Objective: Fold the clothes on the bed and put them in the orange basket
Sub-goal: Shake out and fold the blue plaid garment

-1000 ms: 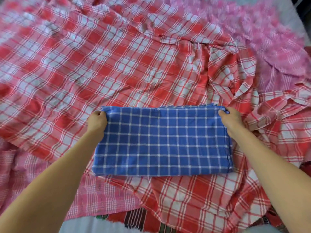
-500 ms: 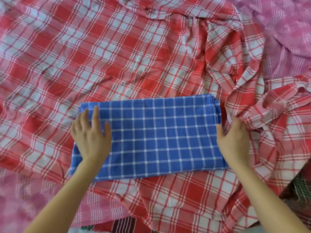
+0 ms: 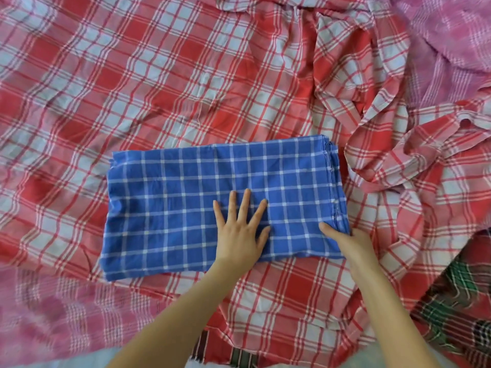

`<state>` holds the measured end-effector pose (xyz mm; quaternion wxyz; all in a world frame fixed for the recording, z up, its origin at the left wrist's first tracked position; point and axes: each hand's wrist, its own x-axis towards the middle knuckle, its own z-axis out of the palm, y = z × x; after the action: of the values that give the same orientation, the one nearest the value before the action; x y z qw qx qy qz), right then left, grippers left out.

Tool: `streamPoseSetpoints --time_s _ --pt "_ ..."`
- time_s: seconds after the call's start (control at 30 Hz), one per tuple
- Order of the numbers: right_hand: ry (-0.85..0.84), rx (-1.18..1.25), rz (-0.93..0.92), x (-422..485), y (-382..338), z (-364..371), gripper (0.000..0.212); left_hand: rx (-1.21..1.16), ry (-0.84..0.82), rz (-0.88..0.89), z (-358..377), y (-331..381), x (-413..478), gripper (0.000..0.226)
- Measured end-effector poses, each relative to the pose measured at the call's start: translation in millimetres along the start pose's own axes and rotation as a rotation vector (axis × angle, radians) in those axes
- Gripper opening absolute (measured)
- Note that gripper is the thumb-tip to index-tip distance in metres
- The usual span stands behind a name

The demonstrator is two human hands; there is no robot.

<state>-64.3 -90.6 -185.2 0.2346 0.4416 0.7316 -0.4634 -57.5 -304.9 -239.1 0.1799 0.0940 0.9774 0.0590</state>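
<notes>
I see the blue cloth (image 3: 186,203) lying long-axis left-right on the red checked cloth (image 3: 159,88), left hand (image 3: 239,235) flat on its middle, right hand (image 3: 353,244) grip pinching its right end, nearest for the fold.

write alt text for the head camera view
A folded blue checked cloth lies on a red checked cloth; the left hand presses flat on its middle, the right hand grips its near right corner.

Two slim forearms are shown, bare as far as the lower edge of the view. The left hand (image 3: 240,232) and right hand (image 3: 350,244) are uncovered, and slender fingers (image 3: 244,205) are seen.
</notes>
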Motion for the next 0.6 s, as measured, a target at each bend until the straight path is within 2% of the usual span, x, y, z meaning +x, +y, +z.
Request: streamPoseSetpoints --time_s 0.1,0.17,0.23,0.27,0.33,0.37,0.43,0.53,0.57,0.6 --pt "-0.033 -0.041 -0.159 -22.4 -21.9 -1.7 0.012 -0.09 0.142 -0.089 -18.8 -27.8 1.7 0.052" --pt "0.027 -0.183 -0.395 -44.9 -36.8 9.1 0.013 -0.254 0.257 -0.187 -35.9 -45.9 2.4 0.043" --pt "0.126 -0.361 -0.692 -73.3 -49.4 33.8 0.028 -0.623 0.294 -0.327 -55.6 -58.2 4.2 0.028" --pt "0.146 -0.417 -0.826 -85.9 -53.9 48.8 0.032 -0.926 0.258 -0.438 -65.1 -61.8 6.6 0.024" --pt "0.14 -0.555 -1.016 -99.4 -52.9 82.1 0.033 -1.497 0.109 -0.628 -84.3 -67.9 16.0 0.034" --pt "0.138 -0.638 -1.063 -103.8 -50.5 101.0 0.035 -1.619 0.054 -0.676 -87.3 -73.3 22.2 0.041" --pt "0.113 -0.804 -1.078 -110.2 -41.6 137.5 0.043 -1.691 -0.005 -0.688 -94.0 -84.6 35.1 0.059" --pt "-0.038 -0.995 -1.002 -115.1 -18.4 178.9 0.056 -1.593 -0.106 -0.653 -100.9 -94.3 49.4 0.101" --pt "-0.094 -1.023 -1.004 -115.3 -9.1 185.5 0.062 -1.514 -0.129 -0.652 -103.2 -95.6 49.3 0.106" --pt "-0.123 -1.033 -1.022 -113.0 -1.0 186.9 0.069 -1.443 -0.129 -0.642 -106.3 -95.5 48.3 0.102"
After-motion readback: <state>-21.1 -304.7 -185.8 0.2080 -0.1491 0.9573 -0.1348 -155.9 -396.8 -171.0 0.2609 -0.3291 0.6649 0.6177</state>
